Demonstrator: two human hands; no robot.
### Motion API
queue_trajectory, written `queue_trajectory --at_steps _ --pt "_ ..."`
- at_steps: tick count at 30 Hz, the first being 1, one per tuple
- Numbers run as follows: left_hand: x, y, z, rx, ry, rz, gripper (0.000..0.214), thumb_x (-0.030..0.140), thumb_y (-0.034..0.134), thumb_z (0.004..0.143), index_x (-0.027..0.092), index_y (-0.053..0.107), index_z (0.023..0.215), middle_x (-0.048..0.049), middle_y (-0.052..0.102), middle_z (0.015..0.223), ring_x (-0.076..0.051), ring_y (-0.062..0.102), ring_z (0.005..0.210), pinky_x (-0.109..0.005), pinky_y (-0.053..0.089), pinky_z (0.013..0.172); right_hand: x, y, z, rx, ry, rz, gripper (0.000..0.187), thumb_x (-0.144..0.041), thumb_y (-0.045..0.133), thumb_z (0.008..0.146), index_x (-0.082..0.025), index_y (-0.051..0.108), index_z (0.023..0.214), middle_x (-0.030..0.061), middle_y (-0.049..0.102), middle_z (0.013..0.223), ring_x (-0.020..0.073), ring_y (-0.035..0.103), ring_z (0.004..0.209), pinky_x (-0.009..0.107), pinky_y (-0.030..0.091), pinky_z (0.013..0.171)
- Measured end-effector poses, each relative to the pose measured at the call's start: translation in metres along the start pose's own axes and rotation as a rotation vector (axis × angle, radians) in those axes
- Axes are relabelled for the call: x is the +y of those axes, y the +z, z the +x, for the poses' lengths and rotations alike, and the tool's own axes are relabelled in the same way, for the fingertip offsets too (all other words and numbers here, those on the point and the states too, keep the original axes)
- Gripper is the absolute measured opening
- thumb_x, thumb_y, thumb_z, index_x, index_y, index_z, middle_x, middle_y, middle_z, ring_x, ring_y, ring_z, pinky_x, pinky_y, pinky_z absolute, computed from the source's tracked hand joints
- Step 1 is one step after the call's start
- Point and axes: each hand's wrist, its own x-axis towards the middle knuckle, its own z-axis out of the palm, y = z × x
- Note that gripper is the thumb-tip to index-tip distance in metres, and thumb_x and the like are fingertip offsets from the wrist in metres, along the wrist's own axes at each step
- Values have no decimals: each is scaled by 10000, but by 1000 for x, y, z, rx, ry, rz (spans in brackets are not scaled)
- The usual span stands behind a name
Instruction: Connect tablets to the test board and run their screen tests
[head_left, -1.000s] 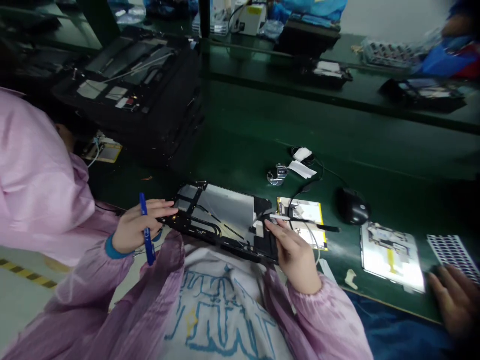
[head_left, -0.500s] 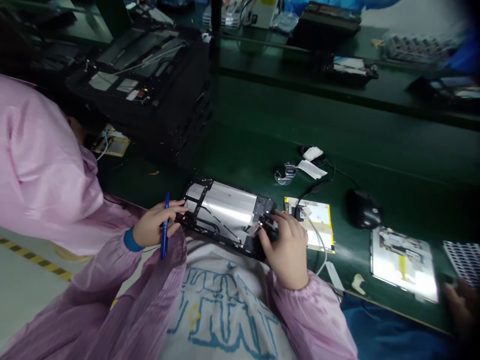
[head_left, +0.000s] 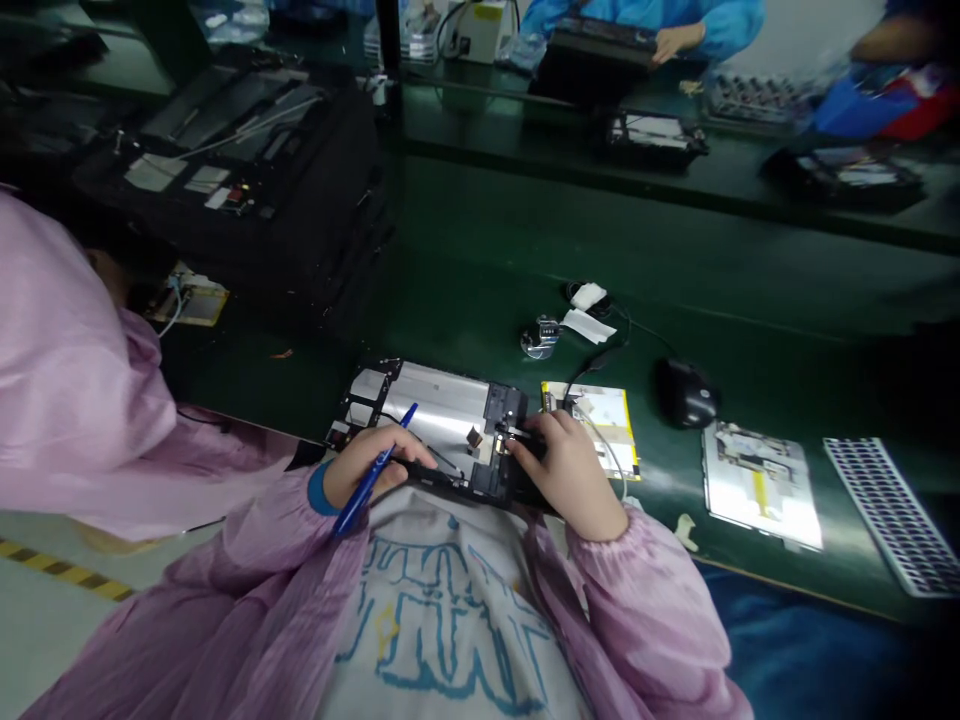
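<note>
A black tablet frame [head_left: 442, 400] with a silver metal back lies on the green bench right in front of me. My left hand [head_left: 367, 465] grips a blue pen [head_left: 367, 490], and its fingers rest on the frame's near edge. My right hand [head_left: 568, 465] is curled over the frame's right end, and its fingers hide the parts there. A small brown piece [head_left: 474, 436] lies on the silver back. Just beyond my right hand is a yellow-edged flat board [head_left: 592, 420] with a thin cable crossing it.
A black mouse [head_left: 686, 393], a silver panel [head_left: 757, 485] and a dark grid sheet [head_left: 889, 515] lie to the right. A pink-sleeved co-worker [head_left: 67, 370] sits at left, beside a black stack of devices [head_left: 240, 170]. Another bench stands beyond.
My left hand has moved right along the frame, and the pen now tilts low. The long tool seen earlier at my right hand no longer shows. The hand at lower right has gone.
</note>
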Motion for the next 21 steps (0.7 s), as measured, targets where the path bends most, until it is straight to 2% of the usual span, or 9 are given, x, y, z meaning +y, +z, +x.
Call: queue_trajectory --at_steps 3,7,10,13,15,18,21 --pt "-6 0 0 -117 107 26 307 478 464 903 187 558 935 -115 719 914 -247 678 891 -390 523 818 0 2 1 -35 41 46 164 -355 558 834 -194 530 854 66 599 761 229 571 718 363 444 665" --pt "-16 -3 -1 -59 103 0 367 494 403 922 175 582 957 -88 694 796 -228 671 807 -412 510 854 -1 -13 1 -163 119 332 225 -380 579 824 -211 494 945 2 577 709 180 577 664 327 460 647" --pt "-19 -5 -1 -17 32 -33 450 548 381 910 162 603 968 -45 638 608 -189 641 641 -414 515 845 -3 -28 3 -271 29 654 308 -449 561 849 -227 463 1039 42 637 904 187 636 880 348 498 796" --pt "-16 -7 2 -30 3 -95 546 608 359 889 141 638 941 -16 542 467 -186 620 556 -364 534 713 -11 -26 10 -325 -125 882 322 -463 465 912 -242 403 1137 94 612 1156 189 583 1129 386 461 961" --pt "-12 -8 5 -62 27 -111 584 623 350 884 133 667 915 -15 510 444 -176 590 511 -323 512 608 -20 -15 16 -309 -188 844 290 -421 436 932 -238 399 1153 103 591 1194 186 562 1155 398 449 988" --pt "-6 -9 10 -70 76 -93 593 605 345 896 136 708 874 -32 512 486 -148 519 484 -282 435 505 -31 3 23 -239 -267 600 198 -308 499 904 -213 479 1077 101 609 1088 198 578 1060 403 471 945" --pt "-4 -5 12 -35 14 -89 506 525 418 905 132 718 798 -43 531 560 -113 467 475 -249 360 447 -36 12 23 -131 -362 531 117 -204 493 888 -208 529 1000 86 610 996 194 581 980 383 495 879"
